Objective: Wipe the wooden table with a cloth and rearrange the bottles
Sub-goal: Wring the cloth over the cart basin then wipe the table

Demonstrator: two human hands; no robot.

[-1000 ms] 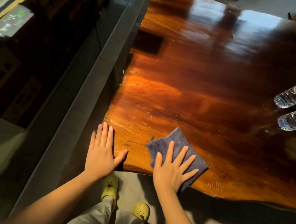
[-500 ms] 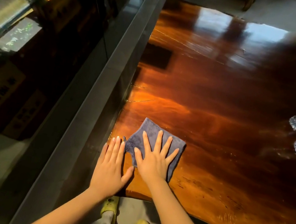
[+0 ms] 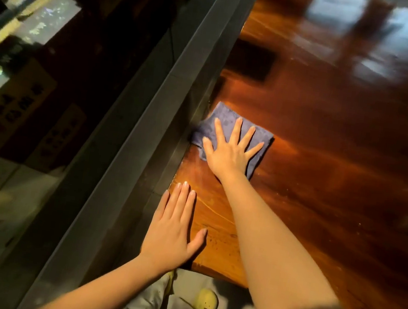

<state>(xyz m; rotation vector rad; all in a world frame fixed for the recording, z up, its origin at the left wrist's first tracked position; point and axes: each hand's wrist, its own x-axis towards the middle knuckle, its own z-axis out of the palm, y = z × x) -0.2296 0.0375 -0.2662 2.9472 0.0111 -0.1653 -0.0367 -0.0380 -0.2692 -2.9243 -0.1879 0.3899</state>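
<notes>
A glossy reddish-brown wooden table point(image 3: 330, 152) fills the right of the view. A grey-blue cloth point(image 3: 225, 120) lies flat at the table's left edge. My right hand point(image 3: 230, 150) presses on it with fingers spread wide. My left hand point(image 3: 173, 229) rests flat on the near left corner of the table, fingers together, holding nothing. The bottles are out of frame.
A grey metal rail point(image 3: 149, 125) runs along the table's left side, with dark glass point(image 3: 37, 76) beyond it. My yellow shoes point(image 3: 207, 303) and grey trousers show below the table's front edge.
My right hand has slid the cloth left and then away from me along the table's left edge. The left hand stays on the near corner. The view shifted, so the bottles left the frame.
</notes>
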